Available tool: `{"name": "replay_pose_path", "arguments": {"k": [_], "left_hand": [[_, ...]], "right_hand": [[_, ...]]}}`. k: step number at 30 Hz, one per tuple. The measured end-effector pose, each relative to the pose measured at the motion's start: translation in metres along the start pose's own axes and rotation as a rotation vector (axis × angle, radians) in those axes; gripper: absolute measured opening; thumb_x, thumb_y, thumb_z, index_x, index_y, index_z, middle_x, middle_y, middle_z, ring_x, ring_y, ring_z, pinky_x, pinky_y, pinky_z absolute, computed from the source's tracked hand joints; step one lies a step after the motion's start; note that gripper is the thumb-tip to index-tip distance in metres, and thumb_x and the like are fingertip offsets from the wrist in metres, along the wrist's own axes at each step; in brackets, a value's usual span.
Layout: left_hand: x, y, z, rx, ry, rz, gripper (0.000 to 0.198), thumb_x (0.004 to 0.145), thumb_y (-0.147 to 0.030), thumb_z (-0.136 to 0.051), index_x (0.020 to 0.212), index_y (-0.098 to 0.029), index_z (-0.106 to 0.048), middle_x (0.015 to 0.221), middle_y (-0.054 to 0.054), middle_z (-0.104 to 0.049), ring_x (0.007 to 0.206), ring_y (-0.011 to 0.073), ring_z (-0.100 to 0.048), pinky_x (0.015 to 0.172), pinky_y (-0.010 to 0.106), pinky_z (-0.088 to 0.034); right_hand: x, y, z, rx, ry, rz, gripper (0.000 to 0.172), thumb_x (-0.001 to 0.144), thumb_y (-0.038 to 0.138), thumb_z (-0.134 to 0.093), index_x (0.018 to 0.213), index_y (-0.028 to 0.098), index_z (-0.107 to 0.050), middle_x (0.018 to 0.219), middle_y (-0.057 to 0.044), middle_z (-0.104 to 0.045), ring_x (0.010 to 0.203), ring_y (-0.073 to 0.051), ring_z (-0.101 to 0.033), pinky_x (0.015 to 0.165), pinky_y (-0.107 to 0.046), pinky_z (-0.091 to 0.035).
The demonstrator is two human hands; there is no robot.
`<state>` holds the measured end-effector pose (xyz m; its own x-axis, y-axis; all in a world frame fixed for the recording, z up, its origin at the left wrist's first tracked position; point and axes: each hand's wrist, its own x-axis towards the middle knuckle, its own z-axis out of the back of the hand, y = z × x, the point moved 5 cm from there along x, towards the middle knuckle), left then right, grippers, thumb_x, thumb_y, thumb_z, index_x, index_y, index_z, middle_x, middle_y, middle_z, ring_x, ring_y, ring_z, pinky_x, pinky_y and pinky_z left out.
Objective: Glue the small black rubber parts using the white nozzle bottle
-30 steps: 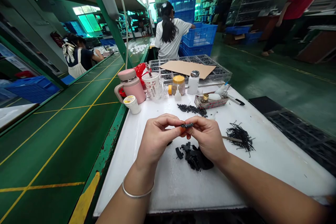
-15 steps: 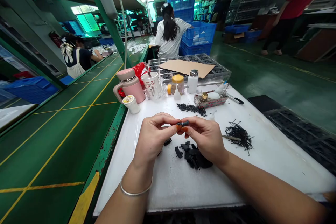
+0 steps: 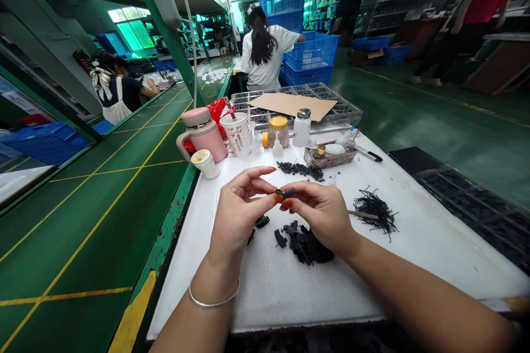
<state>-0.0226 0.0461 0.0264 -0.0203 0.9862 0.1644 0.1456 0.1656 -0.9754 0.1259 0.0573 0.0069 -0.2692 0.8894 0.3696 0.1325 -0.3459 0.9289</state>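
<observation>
Above the white tabletop (image 3: 265, 292), my right hand (image 3: 323, 209) pinches a small black cylindrical part (image 3: 287, 192) between thumb and fingers. From the other side, my left hand (image 3: 236, 212) holds the part's ring-like end with its thumb and a bent finger. Its index finger is raised off the part. What lies between the fingertips is partly hidden. Below the hands is a heap of curved black pieces (image 3: 308, 245), partly covered by my right hand. A few more black pieces (image 3: 262, 222) lie beside my left hand.
Small black rings (image 3: 300, 170) lie beyond my hands, thin black pins (image 3: 375, 209) at right. Behind stand a pink mug (image 3: 207, 138), a plastic cup (image 3: 236, 135), a white bottle (image 3: 302, 128) and a small tray (image 3: 331, 159). A green conveyor (image 3: 103, 215) runs at left. Other people are further off.
My left index finger has lifted away from the small black part, while the left thumb stays at it. My right hand keeps its pinch. The view has shifted slightly.
</observation>
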Motion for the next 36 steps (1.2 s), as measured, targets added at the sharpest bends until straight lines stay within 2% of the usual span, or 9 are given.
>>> {"name": "replay_pose_path", "arguments": {"k": [4,8,16,30,36], "left_hand": [[0.003,0.0,0.003,-0.089,-0.018,0.023,0.039,0.065,-0.013,-0.078,0.102,-0.021,-0.069,0.07,-0.003,-0.068,0.066,0.0085,-0.062,0.065,0.018,-0.05],[0.005,0.004,0.002,-0.153,-0.006,0.099,0.04,0.063,-0.013,-0.079,0.101,-0.021,-0.069,0.069,-0.003,-0.066,0.063,0.0088,-0.062,0.062,0.019,-0.05],[0.003,0.007,-0.002,-0.144,0.016,0.11,0.04,0.064,-0.015,-0.079,0.101,-0.019,-0.068,0.069,-0.002,-0.066,0.063,0.0102,-0.062,0.062,0.021,-0.052],[0.003,0.011,-0.002,-0.154,0.027,0.133,0.036,0.064,-0.015,-0.078,0.099,-0.02,-0.069,0.067,-0.003,-0.064,0.062,0.0092,-0.06,0.062,0.021,-0.05],[0.004,0.013,-0.002,-0.206,-0.007,0.171,0.034,0.061,-0.013,-0.077,0.094,-0.019,-0.07,0.065,-0.004,-0.062,0.059,0.0088,-0.059,0.059,0.02,-0.049]], "right_hand": [[0.002,-0.004,-0.002,0.027,0.018,-0.068,0.017,0.076,0.024,-0.074,0.092,0.018,-0.072,0.083,-0.004,-0.073,0.073,-0.015,-0.069,0.064,-0.026,-0.056],[0.002,-0.004,-0.004,0.048,0.02,-0.092,0.013,0.08,0.025,-0.07,0.089,0.017,-0.073,0.076,-0.003,-0.072,0.066,-0.014,-0.068,0.061,-0.026,-0.055],[0.003,-0.005,-0.005,0.135,0.036,-0.162,0.02,0.077,0.035,-0.073,0.08,0.016,-0.072,0.068,-0.003,-0.07,0.06,-0.013,-0.064,0.056,-0.024,-0.051],[0.002,-0.011,-0.007,0.184,0.075,-0.205,0.02,0.081,0.035,-0.07,0.078,0.014,-0.069,0.068,-0.003,-0.068,0.058,-0.011,-0.063,0.054,-0.022,-0.047],[0.002,-0.012,-0.008,0.186,0.09,-0.251,0.024,0.077,0.038,-0.072,0.078,0.014,-0.069,0.068,-0.003,-0.068,0.057,-0.012,-0.063,0.054,-0.023,-0.048]]}}
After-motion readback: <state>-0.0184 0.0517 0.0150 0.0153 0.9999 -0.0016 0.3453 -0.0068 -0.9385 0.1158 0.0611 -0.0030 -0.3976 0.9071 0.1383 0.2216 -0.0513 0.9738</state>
